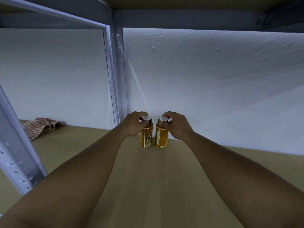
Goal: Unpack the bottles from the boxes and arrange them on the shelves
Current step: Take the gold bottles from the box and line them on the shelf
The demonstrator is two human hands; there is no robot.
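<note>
Two small orange bottles with dark caps and white cap tops stand upright side by side at the back of the brown shelf board, close to the white wall. My left hand grips the left bottle around its cap and neck. My right hand grips the right bottle, labelled OATSIDE, the same way. Both arms reach far in over the shelf. No box is in view.
A grey metal upright stands just left of the bottles at the back. Another perforated post is near my left arm. A striped cloth lies on the neighbouring shelf at the left. An upper shelf hangs overhead.
</note>
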